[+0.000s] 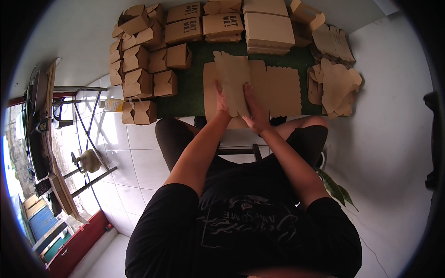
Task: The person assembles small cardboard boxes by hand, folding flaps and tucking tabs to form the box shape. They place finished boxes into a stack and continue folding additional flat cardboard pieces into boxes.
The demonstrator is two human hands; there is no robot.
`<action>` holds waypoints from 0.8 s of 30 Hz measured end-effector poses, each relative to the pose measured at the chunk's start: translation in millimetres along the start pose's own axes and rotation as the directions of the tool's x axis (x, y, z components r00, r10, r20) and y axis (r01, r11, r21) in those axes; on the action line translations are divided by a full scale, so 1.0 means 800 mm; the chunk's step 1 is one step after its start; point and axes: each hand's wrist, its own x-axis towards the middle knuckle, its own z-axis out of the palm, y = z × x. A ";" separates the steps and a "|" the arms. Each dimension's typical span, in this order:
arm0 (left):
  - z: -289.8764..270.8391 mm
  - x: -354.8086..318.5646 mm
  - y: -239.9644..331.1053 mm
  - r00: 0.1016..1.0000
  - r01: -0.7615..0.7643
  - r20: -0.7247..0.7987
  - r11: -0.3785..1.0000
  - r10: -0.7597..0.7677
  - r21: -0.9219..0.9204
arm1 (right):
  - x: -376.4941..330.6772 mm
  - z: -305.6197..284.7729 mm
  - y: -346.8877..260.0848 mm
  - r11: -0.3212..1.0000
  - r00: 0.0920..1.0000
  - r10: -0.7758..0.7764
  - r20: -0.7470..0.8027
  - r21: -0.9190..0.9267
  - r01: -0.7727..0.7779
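Observation:
A flat brown cardboard box blank (282,90) with scalloped edges lies in front of me on the green table top. One panel (234,76) of cardboard stands tilted up over its left part, held between my hands. My left hand (222,101) grips the panel's left edge near its lower end, thumb side up. Along the right edge rests my right hand (255,109), its fingers pointing away from me and pressed against the card. Some fingertips of both hands are hidden by the cardboard.
Several folded small boxes (137,83) are stacked at the left. Larger closed boxes (184,30) and a pile of lighter boxes (269,31) stand along the back. Flat blanks (340,85) are heaped at the right. A bottle with yellow contents (112,105) is beside the table's left edge.

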 end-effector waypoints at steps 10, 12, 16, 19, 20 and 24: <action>-0.016 -0.046 -0.054 1.000 0.000 -0.010 1.000 0.000 0.010 | 0.006 0.021 0.006 0.973 0.998 0.006 0.070 -0.231 0.010; -0.039 -0.050 -0.075 0.992 -0.121 -0.059 0.987 0.116 -0.108 | 0.006 0.024 0.008 0.964 0.997 -0.003 0.077 -0.264 0.023; -0.107 -0.066 -0.095 0.995 -0.095 -0.059 0.907 0.077 -0.411 | 0.004 0.028 0.009 0.956 0.995 -0.003 0.104 -0.293 0.033; -0.167 -0.077 -0.083 0.997 0.066 0.003 0.847 -0.075 -0.527 | 0.005 0.033 0.008 0.942 0.994 0.018 0.109 -0.335 0.019; -0.184 -0.076 -0.074 0.969 0.235 0.052 0.844 -0.241 -0.482 | 0.005 0.034 0.008 0.934 0.992 0.052 0.114 -0.357 -0.008; -0.244 -0.074 -0.038 0.858 0.468 -0.066 0.829 -0.509 -0.308 | 0.007 0.037 0.007 0.915 0.995 0.017 0.101 -0.404 0.026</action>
